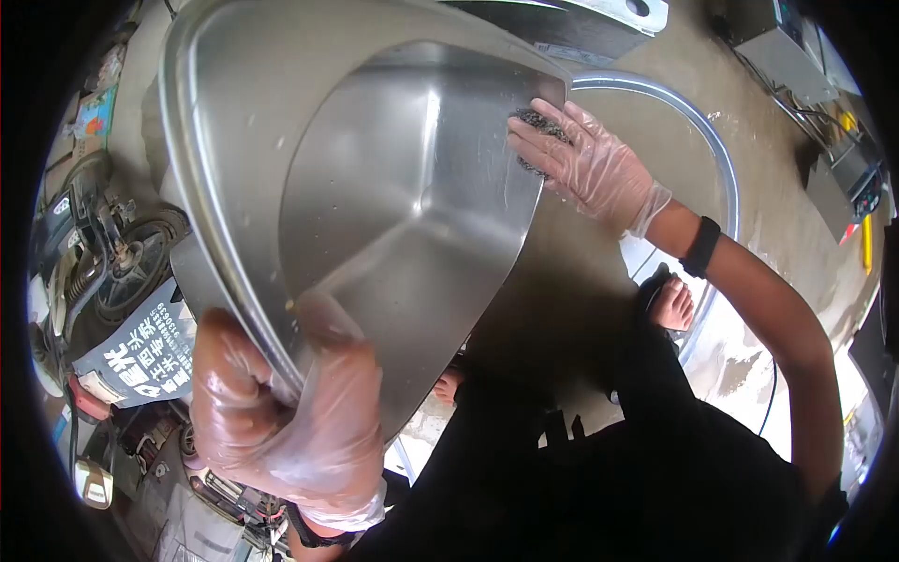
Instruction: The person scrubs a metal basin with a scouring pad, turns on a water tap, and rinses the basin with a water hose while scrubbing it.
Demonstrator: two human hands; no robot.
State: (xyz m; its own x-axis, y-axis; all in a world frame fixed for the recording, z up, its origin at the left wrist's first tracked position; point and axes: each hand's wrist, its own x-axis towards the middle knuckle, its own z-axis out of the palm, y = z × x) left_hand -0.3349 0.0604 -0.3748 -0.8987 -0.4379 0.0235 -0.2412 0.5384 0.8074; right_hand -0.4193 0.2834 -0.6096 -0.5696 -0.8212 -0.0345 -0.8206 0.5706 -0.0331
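Observation:
A large stainless steel basin with a rounded rim fills the upper middle of the view, tilted so its inside shows. My left hand, in a clear plastic glove, is wrapped round the rim at the lower left, thumb on the inner side. In a similar glove, my right hand presses a dark metal scouring pad against the basin's inner wall near its right edge. The fingers lie nearly straight over the pad. Faint streaks mark the steel beside it.
A clear hose curves over the wet floor at the right. Metal equipment stands at the upper right, another metal piece at the top. At the left are a wheel and a printed sheet. My bare foot shows below.

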